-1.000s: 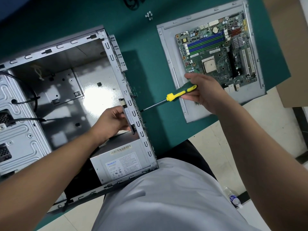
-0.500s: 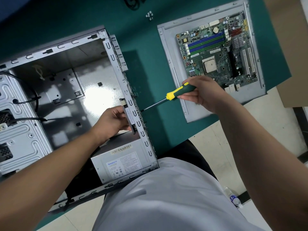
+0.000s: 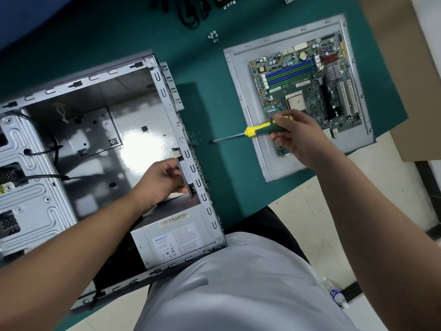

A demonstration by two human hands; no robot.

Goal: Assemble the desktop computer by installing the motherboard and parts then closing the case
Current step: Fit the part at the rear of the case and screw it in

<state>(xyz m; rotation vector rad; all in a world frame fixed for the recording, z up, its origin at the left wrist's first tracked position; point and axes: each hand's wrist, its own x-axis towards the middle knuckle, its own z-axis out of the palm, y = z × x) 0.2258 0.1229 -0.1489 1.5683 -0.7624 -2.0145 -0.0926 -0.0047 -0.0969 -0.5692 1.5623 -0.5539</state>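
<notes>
Beside the case [image 3: 164, 96], right hand [image 3: 296, 137] holds screwdriver [image 3: 260, 130] level.

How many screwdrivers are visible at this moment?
1. A yellow-and-green-handled screwdriver is held in the right hand, its shaft pointing at the rear panel of the open grey metal computer case. Others may lie beyond the frame.

Both forearms are bare to the picture's edge — no sleeve, watch or band shows on either. The left hand [image 3: 162, 180] and right hand [image 3: 297, 137] wear no gloves. A pale grey garment [image 3: 238, 283] covers the torso below — probably a shirt; dark trousers [image 3: 281, 225] show beyond its hem.
</notes>
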